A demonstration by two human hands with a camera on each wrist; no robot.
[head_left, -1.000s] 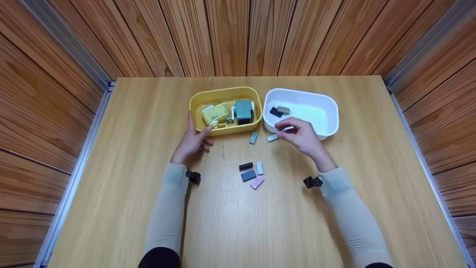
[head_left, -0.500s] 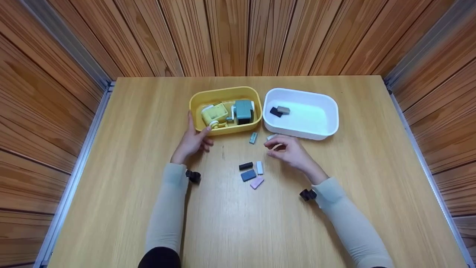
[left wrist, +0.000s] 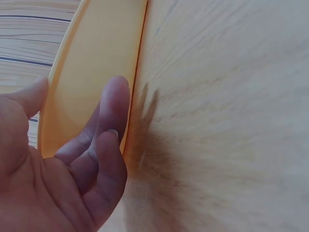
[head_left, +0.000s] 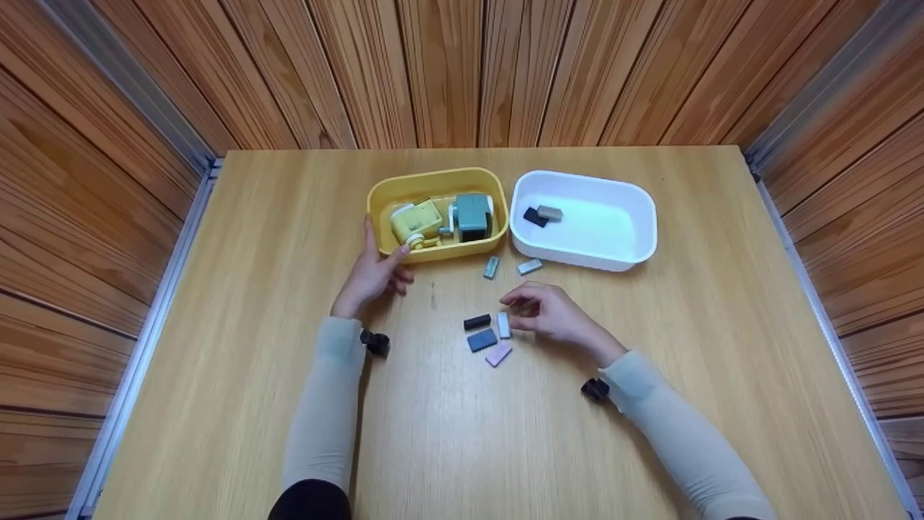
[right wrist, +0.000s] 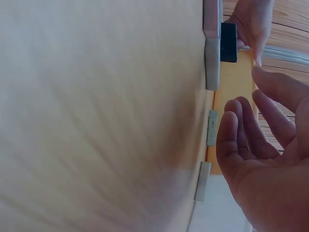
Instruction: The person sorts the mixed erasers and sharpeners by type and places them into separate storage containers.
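My left hand [head_left: 372, 278] rests at the near left corner of the yellow bin [head_left: 462, 252], its thumb at the rim and index finger along the side. Two crank pencil sharpeners lie inside, one yellow [head_left: 422, 219] and one teal [head_left: 473, 211]. My right hand [head_left: 548, 312], fingers loosely bent and nothing held, hovers beside a white eraser-like block [head_left: 504, 326]. Grouped with that block are a black block [head_left: 477, 322], a dark blue block [head_left: 482, 340] and a pink block [head_left: 499, 354]. The right wrist view shows space between thumb and fingers [right wrist: 229, 130].
A white bin [head_left: 606, 258] stands right of the yellow one, with a black block [head_left: 535, 217] and a grey block [head_left: 550, 213] inside. In front of the bins lie a teal block [head_left: 491, 267] and a whitish block [head_left: 530, 266]. Wood-panelled walls enclose the table.
My right hand has drawn back from the white bin's front edge toward the group of blocks, uncovering the whitish block there. My left hand stays at the yellow bin.
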